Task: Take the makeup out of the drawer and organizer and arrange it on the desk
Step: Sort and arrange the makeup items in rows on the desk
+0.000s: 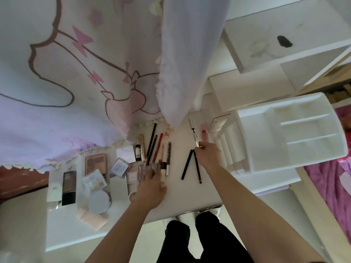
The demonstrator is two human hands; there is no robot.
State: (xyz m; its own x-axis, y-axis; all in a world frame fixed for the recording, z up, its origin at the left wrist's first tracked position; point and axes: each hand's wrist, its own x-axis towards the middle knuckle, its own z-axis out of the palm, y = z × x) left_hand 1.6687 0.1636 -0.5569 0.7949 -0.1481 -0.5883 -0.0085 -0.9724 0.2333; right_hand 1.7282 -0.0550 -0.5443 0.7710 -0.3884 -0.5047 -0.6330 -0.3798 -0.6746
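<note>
1. Pinching a slim silver pen in the right hand, fingers closed narrow on its near end, the far end pointing away, low over the surface just beside the organizer.
2. Resting the left hand over the clear cases, fingers lying fairly straight, gripping nothing that shows.
3. Looking well along now: pencils lying in a rough row at the middle, a black pair in a narrow V right by the pen hand.
4. Spreading out on the left: palettes, a dark bottle, a round compact and sponges, some overlapping.
5. Showing bare compartments in the organizer, as far as this angle allows; showing only a dark smudge in what is probably the drawer behind it.
6. Judging the emptying close to finished, with the pen likely among the last pieces.
7. Leaving, most likely, the pen to set down and the crowded left cluster to straighten.
</note>
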